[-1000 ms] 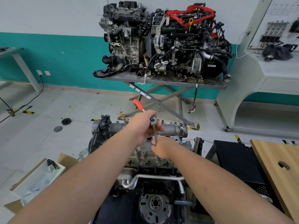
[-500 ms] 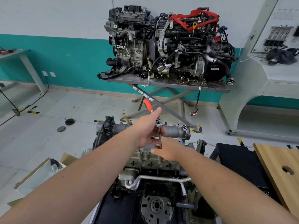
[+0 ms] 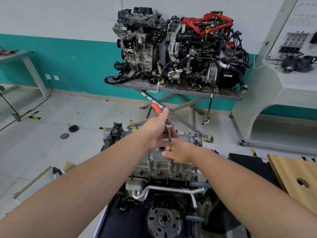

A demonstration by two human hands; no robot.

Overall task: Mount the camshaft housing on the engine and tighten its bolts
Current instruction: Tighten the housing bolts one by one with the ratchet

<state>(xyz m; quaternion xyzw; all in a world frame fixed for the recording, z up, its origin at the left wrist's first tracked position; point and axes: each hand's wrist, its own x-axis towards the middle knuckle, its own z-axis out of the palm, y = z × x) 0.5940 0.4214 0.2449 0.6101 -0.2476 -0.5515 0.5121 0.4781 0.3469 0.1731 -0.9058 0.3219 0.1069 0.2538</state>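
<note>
Left hand: your left hand (image 3: pixel 157 130) grips the ratchet (image 3: pixel 169 125) above the camshaft housing (image 3: pixel 171 166).
Right hand: your right hand (image 3: pixel 179 152) pinches its extension (image 3: pixel 170 138), resting on the housing.

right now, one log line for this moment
left hand grips ratchet | right hand steadies extension | camshaft housing on engine

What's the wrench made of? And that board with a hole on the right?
The wrench looks like shiny steel, with a red handle that is probably rubber or plastic. The board seems to be pale wood: grain lines show, though it may be laminate.
</note>
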